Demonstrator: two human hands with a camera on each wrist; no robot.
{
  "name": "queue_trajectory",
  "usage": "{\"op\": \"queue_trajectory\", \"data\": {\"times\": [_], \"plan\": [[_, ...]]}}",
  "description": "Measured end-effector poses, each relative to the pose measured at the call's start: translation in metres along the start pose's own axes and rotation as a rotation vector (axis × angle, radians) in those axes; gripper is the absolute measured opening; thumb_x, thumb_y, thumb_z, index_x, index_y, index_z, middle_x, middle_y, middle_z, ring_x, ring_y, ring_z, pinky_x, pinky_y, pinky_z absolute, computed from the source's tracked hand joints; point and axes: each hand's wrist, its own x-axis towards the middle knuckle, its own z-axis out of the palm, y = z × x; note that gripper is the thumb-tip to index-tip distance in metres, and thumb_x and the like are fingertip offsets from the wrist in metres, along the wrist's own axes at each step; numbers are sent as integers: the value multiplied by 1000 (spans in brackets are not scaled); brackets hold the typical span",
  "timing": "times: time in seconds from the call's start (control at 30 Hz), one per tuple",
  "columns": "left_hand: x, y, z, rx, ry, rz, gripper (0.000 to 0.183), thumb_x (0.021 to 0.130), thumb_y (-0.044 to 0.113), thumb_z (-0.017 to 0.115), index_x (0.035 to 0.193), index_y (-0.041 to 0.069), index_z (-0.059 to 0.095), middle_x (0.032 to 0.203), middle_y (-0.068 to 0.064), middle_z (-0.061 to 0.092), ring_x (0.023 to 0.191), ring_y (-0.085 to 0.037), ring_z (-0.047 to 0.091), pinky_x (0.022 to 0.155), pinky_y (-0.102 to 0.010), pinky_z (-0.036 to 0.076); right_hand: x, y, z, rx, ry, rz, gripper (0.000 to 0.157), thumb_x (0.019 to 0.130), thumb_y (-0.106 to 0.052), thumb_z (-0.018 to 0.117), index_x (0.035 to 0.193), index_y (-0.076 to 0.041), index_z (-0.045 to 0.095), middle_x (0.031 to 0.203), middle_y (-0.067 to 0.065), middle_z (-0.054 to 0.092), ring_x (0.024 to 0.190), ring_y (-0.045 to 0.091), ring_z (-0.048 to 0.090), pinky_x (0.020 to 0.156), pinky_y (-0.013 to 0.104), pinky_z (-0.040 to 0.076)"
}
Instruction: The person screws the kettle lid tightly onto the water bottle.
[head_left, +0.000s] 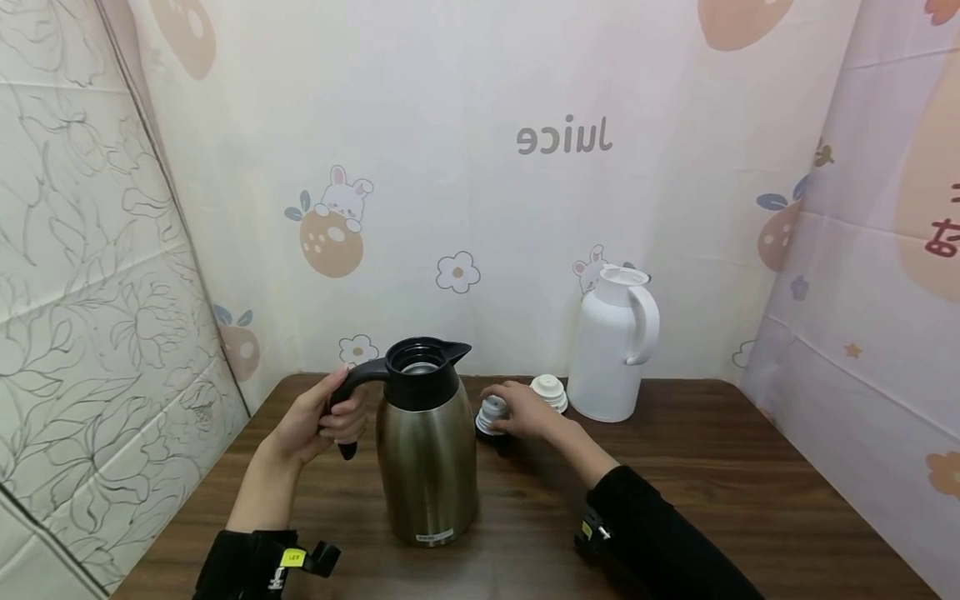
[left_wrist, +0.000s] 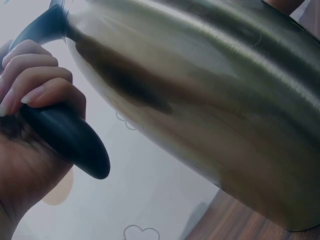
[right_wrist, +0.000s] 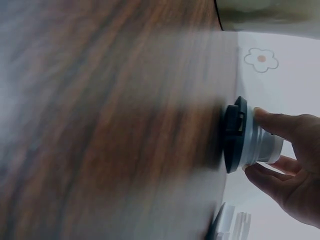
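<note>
A gold-brown steel thermos jug (head_left: 427,467) with a black collar and spout stands upright on the table, its mouth uncovered. My left hand (head_left: 330,417) grips its black handle (left_wrist: 65,140), fingers curled round it. To the right of the jug, a jug lid (head_left: 491,412) lies upside down, black cap below and ribbed pale plug upward. The right hand (head_left: 521,408) holds the plug between thumb and fingers. In the right wrist view, the thumb and fingertips press on opposite sides of the lid (right_wrist: 255,142), which is close over the wood.
A white thermos jug (head_left: 607,350) stands at the table's back right, handle to the right. Beside it sits a white lid (head_left: 550,392), just behind my right hand. The brown wooden table (head_left: 675,500) ends at a printed curtain (head_left: 465,167) behind.
</note>
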Motion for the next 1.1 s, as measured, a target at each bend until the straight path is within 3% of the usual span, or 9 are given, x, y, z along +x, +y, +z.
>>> {"op": "queue_trajectory", "data": {"times": [0.43,0.77,1.1], "plan": [[0,2,2,-14,-7,-4,50,111,31,7,72,3,20,56,1,22,41,-13,18,37,-32,11,-41,-14,-13,-34,-40,-104,51,79,-22,83,124,-8,62,110,12,63,97,23,59,79,44,54],[2,2,2,-14,-13,3,50,111,30,6,72,2,20,57,1,22,41,-13,18,37,-31,11,-71,-19,-21,-30,-47,-98,49,78,-23,83,121,-13,62,113,8,62,99,20,57,81,42,53],[2,1,2,-28,-21,14,50,111,28,5,71,1,19,56,1,23,40,-13,18,36,-31,11,-87,-20,-29,1,-90,-86,51,79,-23,83,123,-14,60,118,6,60,101,18,56,82,42,52]]}}
